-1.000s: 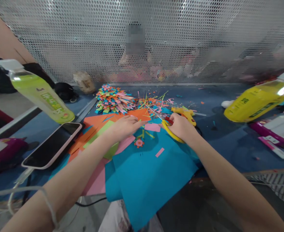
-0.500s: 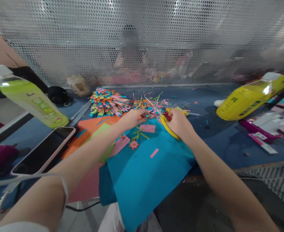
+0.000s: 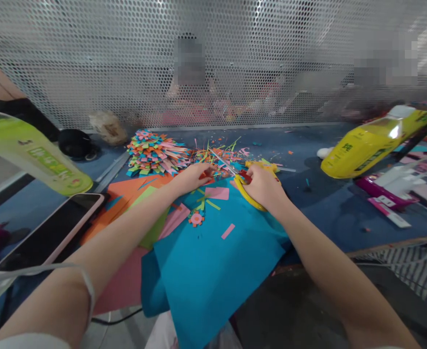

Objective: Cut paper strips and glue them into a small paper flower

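Note:
My right hand (image 3: 265, 185) is closed on the yellow-handled scissors (image 3: 249, 195), whose blades point up and left over a heap of paper scraps (image 3: 219, 153). Close to the blade side, my left hand (image 3: 195, 178) has its fingers bent together; what they pinch is too small to make out. Below both hands lies a large blue sheet (image 3: 217, 266), hanging over the table's front edge. On it rest a pink strip (image 3: 228, 231), a pink rectangle (image 3: 217, 193) and a small pink and orange paper flower (image 3: 196, 218).
A cone of fringed paper pieces (image 3: 155, 152) stands behind orange sheets (image 3: 117, 194). At left are a phone (image 3: 49, 232) and a green bottle (image 3: 35, 152); at right, a yellow bottle (image 3: 362, 148) and a purple tray (image 3: 384, 191). A perforated metal panel (image 3: 235, 63) rises behind.
The whole view has shifted a little, so most things appear slightly further left. Both hands keep nearly the same places over the blue sheet, and the scissors stay in my right hand.

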Motion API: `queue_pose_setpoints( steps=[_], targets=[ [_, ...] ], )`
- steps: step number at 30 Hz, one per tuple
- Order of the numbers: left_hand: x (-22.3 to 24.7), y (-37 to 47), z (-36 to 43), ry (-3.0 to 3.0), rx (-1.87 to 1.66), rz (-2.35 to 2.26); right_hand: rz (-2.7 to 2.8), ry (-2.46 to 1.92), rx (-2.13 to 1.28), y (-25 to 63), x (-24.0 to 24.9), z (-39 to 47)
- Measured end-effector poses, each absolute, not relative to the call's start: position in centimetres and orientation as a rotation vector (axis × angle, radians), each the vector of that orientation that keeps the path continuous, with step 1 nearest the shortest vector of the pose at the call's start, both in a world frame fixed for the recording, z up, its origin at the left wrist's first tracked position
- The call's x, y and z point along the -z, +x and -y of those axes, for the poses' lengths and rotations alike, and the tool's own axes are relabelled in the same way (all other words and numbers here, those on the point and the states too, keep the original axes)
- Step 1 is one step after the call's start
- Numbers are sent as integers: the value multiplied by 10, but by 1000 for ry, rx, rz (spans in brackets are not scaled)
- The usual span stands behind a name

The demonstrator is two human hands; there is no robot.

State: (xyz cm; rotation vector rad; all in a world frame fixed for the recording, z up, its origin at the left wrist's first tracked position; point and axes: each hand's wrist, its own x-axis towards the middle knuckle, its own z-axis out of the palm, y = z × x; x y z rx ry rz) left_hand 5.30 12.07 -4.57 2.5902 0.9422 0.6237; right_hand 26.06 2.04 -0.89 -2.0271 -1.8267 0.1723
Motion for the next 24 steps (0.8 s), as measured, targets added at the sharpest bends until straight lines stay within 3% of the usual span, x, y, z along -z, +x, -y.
queue_pose_setpoints(
  steps=[8,18,24],
  targets=[
    [41,56,-123,2623,-831,-1002,1817,-1999,-174,264,12,-21],
    [27,59,-109,2487,-806,-980,1830,-2044,-136,263,15,-24],
    [13,40,-61,2601,-516,-1017,1905,-2093,-147,259,17,-22]
  ],
)
